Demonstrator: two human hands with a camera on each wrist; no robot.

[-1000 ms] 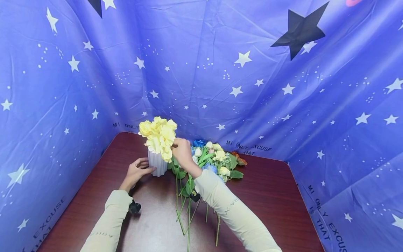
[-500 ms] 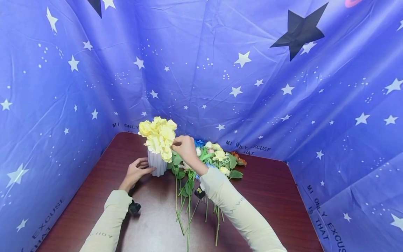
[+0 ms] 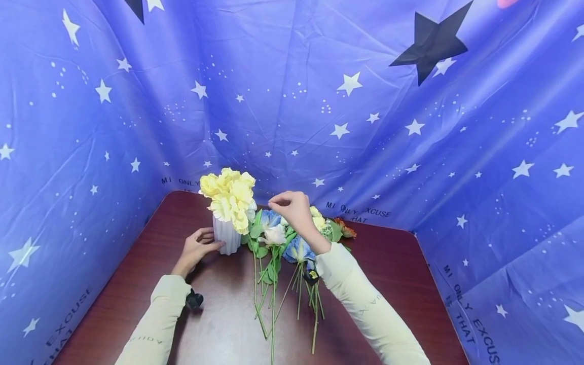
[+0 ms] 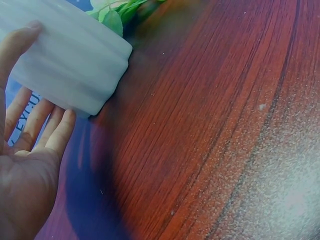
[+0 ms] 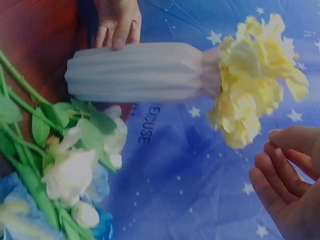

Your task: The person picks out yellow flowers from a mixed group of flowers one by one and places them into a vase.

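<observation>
A white ridged vase [image 3: 227, 238] stands upright on the table, with frilly yellow flowers [image 3: 230, 195] filling its mouth. My left hand [image 3: 197, 248] holds the vase low down. In the left wrist view, its thumb lies along one side of the vase and the fingers reach the other side near the base. Right of the yellow flowers, my right hand [image 3: 297, 217] hovers in the air over the loose stems. Nothing is between its thumb and fingers, which are loosely bent in the right wrist view; a gap separates them from the yellow blooms [image 5: 242, 125].
Loose artificial flowers lie right of the vase: a white rose [image 3: 275, 234], a blue flower [image 3: 298, 249] and an orange flower [image 3: 345, 228] among them. Their green stems [image 3: 273, 324] stretch toward the front of the brown table [image 3: 219, 324]. A blue star-printed curtain [image 3: 292, 101] surrounds the table.
My right hand has left the edge of the yellow flowers and moved right and slightly up, uncovering white and blue blooms. The left hand and vase stay put.
</observation>
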